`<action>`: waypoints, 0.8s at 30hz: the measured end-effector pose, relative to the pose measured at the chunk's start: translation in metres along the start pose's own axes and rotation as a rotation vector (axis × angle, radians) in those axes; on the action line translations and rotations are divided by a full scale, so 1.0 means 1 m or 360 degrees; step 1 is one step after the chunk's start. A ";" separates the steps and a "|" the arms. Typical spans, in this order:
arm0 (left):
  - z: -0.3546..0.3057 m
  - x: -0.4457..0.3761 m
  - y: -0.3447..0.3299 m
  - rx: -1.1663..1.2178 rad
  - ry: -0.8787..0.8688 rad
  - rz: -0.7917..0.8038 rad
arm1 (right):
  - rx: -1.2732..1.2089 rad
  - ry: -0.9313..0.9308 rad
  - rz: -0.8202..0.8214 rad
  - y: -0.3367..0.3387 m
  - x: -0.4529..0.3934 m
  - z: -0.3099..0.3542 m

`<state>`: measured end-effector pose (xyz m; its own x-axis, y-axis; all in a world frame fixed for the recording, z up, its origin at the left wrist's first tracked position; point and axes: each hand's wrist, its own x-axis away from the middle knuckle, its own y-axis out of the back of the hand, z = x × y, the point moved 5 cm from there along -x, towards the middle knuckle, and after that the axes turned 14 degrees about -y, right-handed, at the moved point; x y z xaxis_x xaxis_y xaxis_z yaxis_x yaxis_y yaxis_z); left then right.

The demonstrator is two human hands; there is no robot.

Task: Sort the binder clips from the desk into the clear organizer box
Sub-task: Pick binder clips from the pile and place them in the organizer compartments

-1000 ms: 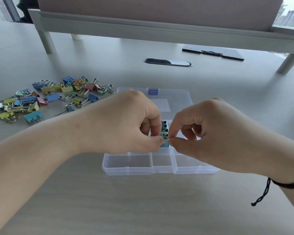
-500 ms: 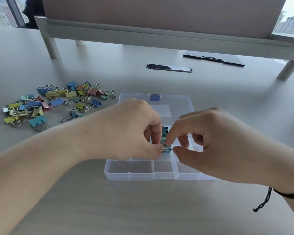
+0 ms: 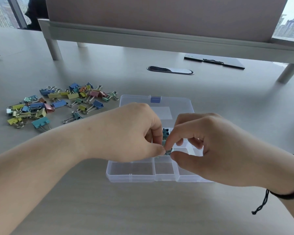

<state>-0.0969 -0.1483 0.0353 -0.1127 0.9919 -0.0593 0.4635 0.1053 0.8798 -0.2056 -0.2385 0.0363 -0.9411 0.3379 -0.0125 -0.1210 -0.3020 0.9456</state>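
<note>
Between the two hands, over a middle compartment of the clear plastic organizer box (image 3: 131, 173), a small teal binder clip (image 3: 165, 143) is being handled. It is pinched by the curled thumb and fingers of the left hand (image 3: 126, 133), while the right hand (image 3: 215, 150) is held just beside it, forefinger bent down onto the clip and thumb apart below, so its own hold cannot be told for certain. More teal clips are seen just behind the pinch in the same compartment; how full it is cannot be judged, since both hands cover it.

A slip is judged the main risk: if the clip is let go before it is seated among the others, it could spring sideways into the empty compartment nearest the thumbs or be left standing proud of the dividers, and the hinged lid (image 3: 159, 106), laid open beyond the fingers, would then be fouled. The light box could also be shifted on the grey desk (image 3: 143, 209) if it is pressed off-centre.

Well away to the left of the grip, a loose heap of coloured binder clips (image 3: 58, 104) is left unsorted. Far beyond the hands, an oval cable port (image 3: 170, 70) and a dark clipboard (image 3: 214, 61) are seen under a raised shelf; nothing stands between the heap and the box.
</note>
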 end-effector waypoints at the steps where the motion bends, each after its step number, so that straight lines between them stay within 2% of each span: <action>1: 0.000 0.000 0.000 -0.0005 0.0007 -0.0013 | -0.0001 0.0006 -0.0004 0.000 0.000 0.000; 5: 0.003 -0.001 0.000 0.0010 0.0040 -0.0067 | -0.0023 0.0043 -0.0012 -0.002 0.000 0.000; 16: 0.010 -0.001 0.002 0.0202 0.0096 0.0017 | -0.0011 0.0095 0.0062 -0.006 0.000 0.001; 24: 0.012 -0.003 0.000 0.0122 0.0109 -0.0002 | -0.0045 0.0040 0.0116 -0.008 0.000 0.002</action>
<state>-0.0862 -0.1507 0.0294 -0.1717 0.9848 -0.0258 0.5287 0.1142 0.8411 -0.2040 -0.2341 0.0296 -0.9553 0.2917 0.0475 -0.0604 -0.3501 0.9348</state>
